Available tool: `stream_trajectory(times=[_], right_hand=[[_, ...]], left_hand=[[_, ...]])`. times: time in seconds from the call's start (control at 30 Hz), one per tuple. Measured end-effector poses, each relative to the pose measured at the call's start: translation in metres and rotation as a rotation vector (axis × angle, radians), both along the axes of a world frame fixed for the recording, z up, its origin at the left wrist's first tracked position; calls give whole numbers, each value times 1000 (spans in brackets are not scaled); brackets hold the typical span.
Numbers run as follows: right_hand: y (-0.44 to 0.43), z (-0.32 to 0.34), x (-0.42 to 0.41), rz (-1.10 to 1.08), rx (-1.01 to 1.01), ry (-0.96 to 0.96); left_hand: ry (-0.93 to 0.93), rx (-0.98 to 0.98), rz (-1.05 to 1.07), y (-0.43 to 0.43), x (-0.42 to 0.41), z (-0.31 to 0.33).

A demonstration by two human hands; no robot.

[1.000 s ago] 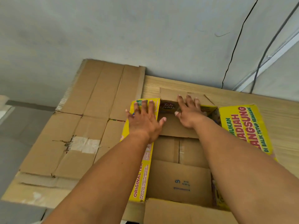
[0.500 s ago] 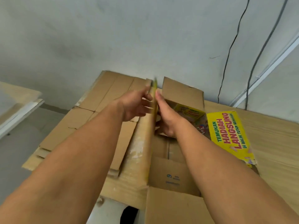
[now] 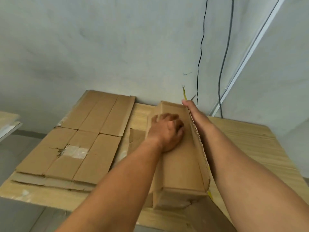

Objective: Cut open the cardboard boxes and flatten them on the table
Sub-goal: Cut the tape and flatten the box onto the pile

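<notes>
A brown cardboard box (image 3: 180,168), opened out and folded over on itself, lies on the wooden table (image 3: 247,141) in front of me. My left hand (image 3: 167,131) is curled into a fist and presses down on its upper panel. My right hand (image 3: 195,113) grips the box's raised right edge, fingers hidden behind the corrugated rim. A thin yellow strip of the box's printed side shows at its lower right. A stack of flattened cardboard sheets (image 3: 80,144) lies to the left on the table.
A grey wall stands right behind the table, with two cables (image 3: 200,52) hanging down it. The table's front edge runs close to me, and its left edge lies under the flattened stack. Another surface (image 3: 8,121) shows at far left.
The left side panel has been folded over onto the box, hiding the yellow printing. My left hand moved from gripping the panel's edge to pressing on top; my right hand shifted to the right edge.
</notes>
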State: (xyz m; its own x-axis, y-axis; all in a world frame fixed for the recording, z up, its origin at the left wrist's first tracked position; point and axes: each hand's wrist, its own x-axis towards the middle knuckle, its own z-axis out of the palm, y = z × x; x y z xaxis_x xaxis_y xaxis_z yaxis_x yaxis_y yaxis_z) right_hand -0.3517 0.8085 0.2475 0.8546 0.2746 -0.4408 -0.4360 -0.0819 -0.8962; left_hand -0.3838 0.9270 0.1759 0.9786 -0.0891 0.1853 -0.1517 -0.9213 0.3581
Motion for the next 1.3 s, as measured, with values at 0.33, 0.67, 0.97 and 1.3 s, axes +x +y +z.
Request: stream_trajectory(times=[0.33,0.67,0.97,1.3], right_hand=[[14,-1,-1,-51,-175,-115],[25,24,11,189,-292,-130],[22,15,15,173,-494,-223],[29,11,17,186,-510,-224]], left_hand=[[466,-967,717,86,-39,8],[213,-943,147,36,-7,55],[683,-841,262,45,-59,6],[1348,-641,-39,29,-100,5]])
